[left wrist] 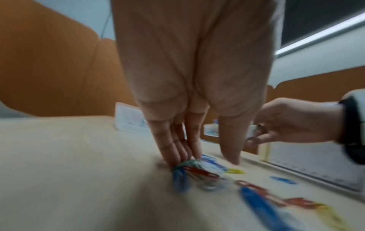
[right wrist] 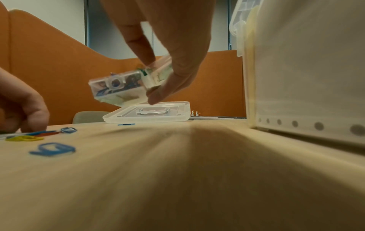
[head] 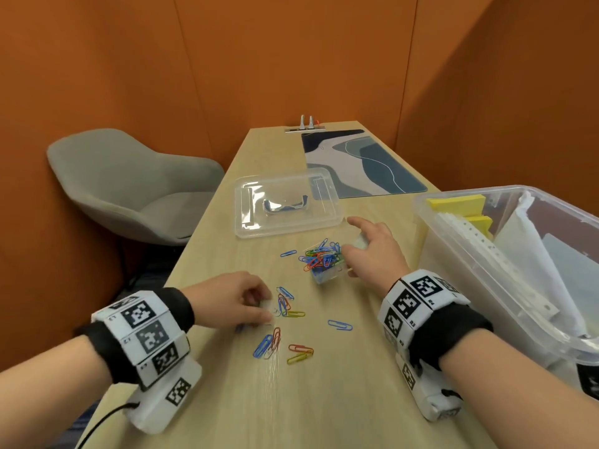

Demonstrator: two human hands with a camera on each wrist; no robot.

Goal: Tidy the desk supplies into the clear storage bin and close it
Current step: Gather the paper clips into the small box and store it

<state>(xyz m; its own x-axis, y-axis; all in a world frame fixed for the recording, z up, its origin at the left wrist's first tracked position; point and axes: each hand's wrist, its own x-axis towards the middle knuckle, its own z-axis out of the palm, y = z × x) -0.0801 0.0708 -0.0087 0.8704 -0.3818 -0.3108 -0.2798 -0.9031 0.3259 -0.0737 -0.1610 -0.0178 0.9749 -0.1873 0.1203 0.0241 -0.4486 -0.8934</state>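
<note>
Head view: right hand (head: 372,251) pinches a small clear clip box (head: 325,270), thumb and fingers curled round its end, tilted, with coloured clips heaped at its mouth. Right wrist view confirms the box (right wrist: 118,87) is off the desk, slanted, held at one end only. Left hand (head: 233,303) sits low on the wooden desk (head: 324,400), fingers pressed together and raking loose paper clips (head: 282,306) into a bunch; in the left wrist view the fingertips (left wrist: 177,159) touch the clips, thumb apart from them. It looks like pinching or sweeping, blur hides which. Clear storage bin (head: 431,202) stands at right, open, with yellow notes and punched paper inside. Its lid (head: 246,228) lies flat further along the desk, well apart from the bin.

Risks, judged: the tilted box is overfull, so more clips could spill if it tips further or gets bumped. One-end grip may slip. Flat clips are hard to lift from the desk, so some may get left behind or skid toward the edge. Stray blue clip (head: 340,325) lies apart from the bunch and is easy to miss.
</note>
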